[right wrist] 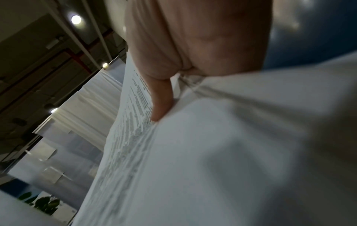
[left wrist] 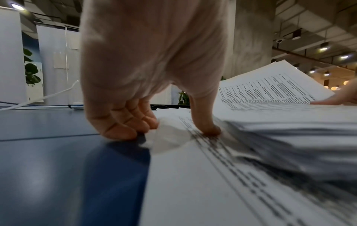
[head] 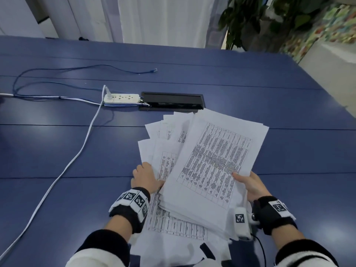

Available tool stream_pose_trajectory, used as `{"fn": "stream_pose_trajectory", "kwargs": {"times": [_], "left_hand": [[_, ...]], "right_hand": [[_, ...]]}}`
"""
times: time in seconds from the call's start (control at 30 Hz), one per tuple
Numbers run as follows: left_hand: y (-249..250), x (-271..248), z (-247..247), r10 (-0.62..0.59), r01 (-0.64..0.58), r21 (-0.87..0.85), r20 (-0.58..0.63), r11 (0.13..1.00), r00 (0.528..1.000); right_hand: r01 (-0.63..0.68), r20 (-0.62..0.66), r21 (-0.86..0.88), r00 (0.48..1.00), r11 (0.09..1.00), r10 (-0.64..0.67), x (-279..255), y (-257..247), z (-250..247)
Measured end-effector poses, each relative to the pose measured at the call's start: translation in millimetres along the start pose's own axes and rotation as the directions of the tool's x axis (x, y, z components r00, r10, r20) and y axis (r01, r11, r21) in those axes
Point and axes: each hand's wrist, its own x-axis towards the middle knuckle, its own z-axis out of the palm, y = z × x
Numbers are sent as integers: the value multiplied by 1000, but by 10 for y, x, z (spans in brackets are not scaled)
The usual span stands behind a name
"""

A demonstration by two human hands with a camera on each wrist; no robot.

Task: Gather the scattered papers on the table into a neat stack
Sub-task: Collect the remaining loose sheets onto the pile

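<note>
A thick bundle of printed papers [head: 212, 160] is tilted up off the blue table [head: 57, 141], fanned out at its far end. My right hand [head: 248, 182] grips its near right edge, thumb [right wrist: 162, 107] on top and the other fingers hidden underneath. Loose printed sheets [head: 169, 226] lie flat beneath the bundle and reach the near table edge. My left hand [head: 152, 175] is at the left edge of those sheets [left wrist: 193, 183]. There my left hand [left wrist: 172, 130] has its fingers [left wrist: 135, 130] curled against the slightly raised edge while the thumb [left wrist: 210, 130] presses on the paper beside the bundle [left wrist: 280, 122].
A white power strip [head: 121, 98] and a black cable hatch [head: 171, 103] sit just beyond the papers. A white cable [head: 77, 151] runs from the strip toward the near left. A thin blue cable [head: 77, 70] loops farther back. A plant [head: 250, 20] stands behind the table's far right.
</note>
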Motion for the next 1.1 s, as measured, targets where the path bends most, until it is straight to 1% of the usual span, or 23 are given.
{"fn": "stream_pose_trajectory", "kwargs": {"times": [0.1,0.17,0.27,0.33,0.4,0.43,0.47,0.53,0.63,0.73,0.83,0.97,1.1], "left_hand": [[18,24,29,-1,5,-77,58,997,998],[28,21,57,31,-17,-151,93,988,995],[61,14,77,145,-137,-173,32,975,989],[110,61,29,166,-166,-233,-18,958,986],[206,173,-49,141,-156,-334,-69,929,988],[262,245,-98,128,-147,-371,-76,917,989],[319,313,-144,134,-162,-389,-96,907,986],[425,469,-199,119,-139,-399,-73,907,990],[546,641,-203,100,-112,-312,-56,943,993],[669,704,-123,46,-51,-235,-29,971,999],[758,747,-46,17,-16,-201,1,979,1000],[827,816,-23,12,-9,-209,11,978,1000],[924,814,-38,22,-16,-292,16,956,1000]], "right_hand": [[3,30,38,1000,999,-4,-22,1,-32],[3,57,62,998,998,-6,-39,-16,-36],[9,87,106,996,994,-19,-54,-38,-39],[28,101,119,994,992,-41,-52,-29,-53],[52,118,134,991,990,-68,-18,-20,-76],[58,131,134,988,989,-76,1,-23,-80],[65,142,145,986,987,-85,16,-35,-76],[80,146,164,984,983,-105,39,-71,-63],[91,140,188,983,978,-118,73,-158,-16],[73,119,203,988,976,-99,119,-198,21],[47,96,208,993,977,-68,148,-169,39],[25,66,228,997,973,-41,164,-132,13],[48,25,213,998,976,-55,208,-60,-33]]}}
